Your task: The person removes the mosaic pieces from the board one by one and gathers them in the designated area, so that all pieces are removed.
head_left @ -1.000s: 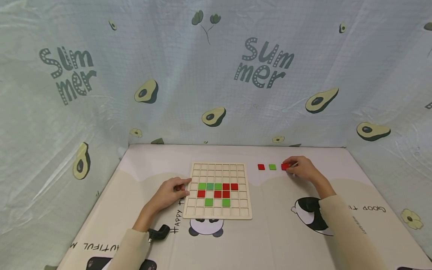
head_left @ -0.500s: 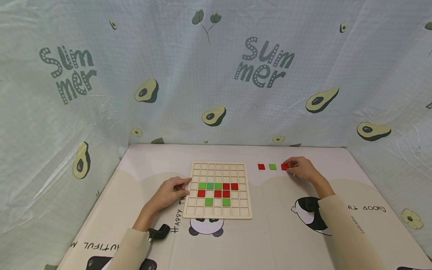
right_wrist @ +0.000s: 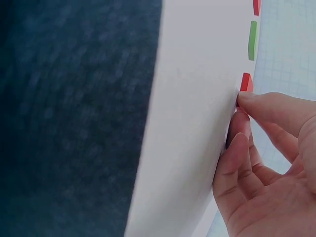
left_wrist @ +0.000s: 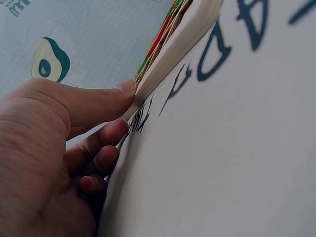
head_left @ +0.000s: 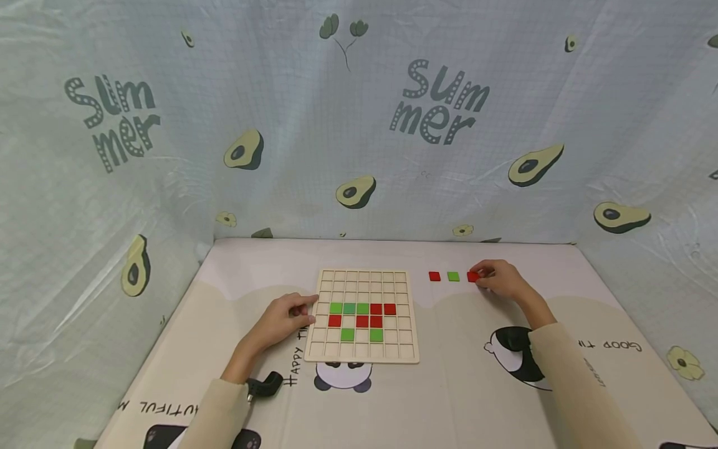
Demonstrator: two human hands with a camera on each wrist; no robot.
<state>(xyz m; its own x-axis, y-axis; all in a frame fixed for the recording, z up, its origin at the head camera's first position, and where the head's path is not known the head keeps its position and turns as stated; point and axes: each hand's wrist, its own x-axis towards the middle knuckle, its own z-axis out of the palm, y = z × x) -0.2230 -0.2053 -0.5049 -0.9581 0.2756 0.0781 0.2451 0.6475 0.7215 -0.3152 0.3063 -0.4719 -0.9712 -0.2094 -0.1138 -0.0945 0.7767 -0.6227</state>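
A pale wooden grid board point(head_left: 392, 284) lies flat, with several red and green square tiles in its middle cells. My left hand point(head_left: 284, 318) rests at its left edge; thumb and index finger touch the rim, spread apart. In the left wrist view, the thumb point(left_wrist: 106, 102) lies against the board's side point(left_wrist: 185, 37), and the other fingers are loosely bent. To the right of the board, my right hand point(head_left: 501, 279) pinches a red tile point(head_left: 472, 277) by its right side. That tile sits at the end of a short row, beside a green tile point(head_left: 453, 276) and another red tile point(head_left: 434, 276).
The table is covered by a printed cloth point(head_left: 449, 399) with panda drawings and lettering. A light curtain point(head_left: 280, 187) with avocado prints stands around the back and sides. A black bent object point(head_left: 265, 385) sits by the left cuff.
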